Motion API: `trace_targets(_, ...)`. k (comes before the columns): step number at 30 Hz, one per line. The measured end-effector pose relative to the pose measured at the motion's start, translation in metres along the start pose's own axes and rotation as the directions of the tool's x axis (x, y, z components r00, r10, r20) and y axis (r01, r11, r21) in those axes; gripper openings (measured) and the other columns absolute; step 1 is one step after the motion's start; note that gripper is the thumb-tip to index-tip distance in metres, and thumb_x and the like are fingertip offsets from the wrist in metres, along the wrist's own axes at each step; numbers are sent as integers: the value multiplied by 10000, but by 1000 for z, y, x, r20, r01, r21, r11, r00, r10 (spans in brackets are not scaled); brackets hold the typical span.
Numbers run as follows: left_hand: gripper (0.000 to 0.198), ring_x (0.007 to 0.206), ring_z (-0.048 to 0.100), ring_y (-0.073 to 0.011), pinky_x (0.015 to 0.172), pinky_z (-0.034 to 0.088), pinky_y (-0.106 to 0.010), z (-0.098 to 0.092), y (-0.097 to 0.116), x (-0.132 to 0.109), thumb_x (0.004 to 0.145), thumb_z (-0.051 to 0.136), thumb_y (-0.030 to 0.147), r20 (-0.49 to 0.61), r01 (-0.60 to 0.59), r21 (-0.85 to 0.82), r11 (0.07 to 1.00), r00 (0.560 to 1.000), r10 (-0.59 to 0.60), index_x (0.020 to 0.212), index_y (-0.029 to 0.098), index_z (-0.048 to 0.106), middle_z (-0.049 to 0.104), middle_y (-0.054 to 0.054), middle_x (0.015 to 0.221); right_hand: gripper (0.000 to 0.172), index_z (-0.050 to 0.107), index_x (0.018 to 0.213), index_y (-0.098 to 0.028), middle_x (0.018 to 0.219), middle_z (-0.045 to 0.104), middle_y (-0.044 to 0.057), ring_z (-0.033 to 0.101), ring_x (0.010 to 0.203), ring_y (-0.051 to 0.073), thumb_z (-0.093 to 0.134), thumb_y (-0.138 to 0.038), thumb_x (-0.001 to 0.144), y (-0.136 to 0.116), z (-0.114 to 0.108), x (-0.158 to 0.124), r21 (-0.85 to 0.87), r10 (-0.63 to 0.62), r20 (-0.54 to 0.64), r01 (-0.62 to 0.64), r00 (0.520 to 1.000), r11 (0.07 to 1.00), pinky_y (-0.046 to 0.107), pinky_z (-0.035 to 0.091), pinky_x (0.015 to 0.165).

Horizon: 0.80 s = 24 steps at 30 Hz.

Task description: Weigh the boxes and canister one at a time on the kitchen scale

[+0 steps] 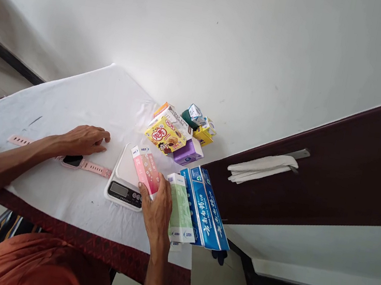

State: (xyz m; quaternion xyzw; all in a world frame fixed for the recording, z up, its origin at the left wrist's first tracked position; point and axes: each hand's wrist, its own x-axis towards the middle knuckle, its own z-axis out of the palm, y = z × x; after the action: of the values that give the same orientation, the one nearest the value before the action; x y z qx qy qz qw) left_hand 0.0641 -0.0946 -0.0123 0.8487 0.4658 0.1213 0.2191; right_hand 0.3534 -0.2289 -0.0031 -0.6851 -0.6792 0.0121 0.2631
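My right hand [158, 210] grips a flat pink box [145, 166] with a floral print, thumb on one side and fingers on the other. The box is over the right part of a white digital kitchen scale [122, 167]; I cannot tell whether it touches the scale. My left hand [85, 140] lies palm down, holding nothing, with its fingers apart on the white tablecloth [85, 89]. Under and beside my left forearm lies a smartwatch with a pink strap [95, 168]. Just right of my right hand are a light green box [181, 212] and blue toothpaste boxes [206, 209].
Behind the scale stands a cluster of packages, including a yellow snack box [165, 135] and a purple box [188, 153]. A pale wall [208, 42] rises behind the table. To the right, a white towel [263, 168] hangs on a metal handle of dark panelling.
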Motion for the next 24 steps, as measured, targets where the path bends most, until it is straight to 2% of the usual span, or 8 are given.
trace_targets(11,280,805,648,-209,673,410,-300,0,0,0,937,488,370,-6,-6,9,1000,1000,6,1118,203,620,692,-39,933,618,523,1436,-115,1362,636,202,586,1282,343,561,-537,986,2,2,-1,-21,-23,-7,22,1000,1000,518,487,1063)
trace_targets(17,268,823,654,-207,682,417,-298,2,-1,-1,944,507,345,-15,-8,-3,1000,1000,8,1134,200,629,698,-49,977,617,556,1392,-122,1308,665,201,622,1213,347,559,-569,966,7,2,3,22,-7,-22,8,1000,1000,515,509,1006)
trace_targets(20,264,830,662,-208,696,427,-303,3,-1,-2,938,522,325,-28,-13,-2,1000,1000,13,1138,195,634,706,-58,1005,620,570,1365,-130,1300,673,194,635,1184,340,566,-592,951,-1,-5,19,61,-17,-69,21,998,998,506,510,996)
trace_targets(24,260,843,675,-210,681,434,-299,6,-3,-3,931,541,306,-47,-9,-12,1000,999,9,1147,201,639,716,-63,1037,629,545,1380,-146,1359,639,190,594,1254,325,583,-593,939,-33,-7,66,106,-112,-151,129,982,986,481,485,1030)
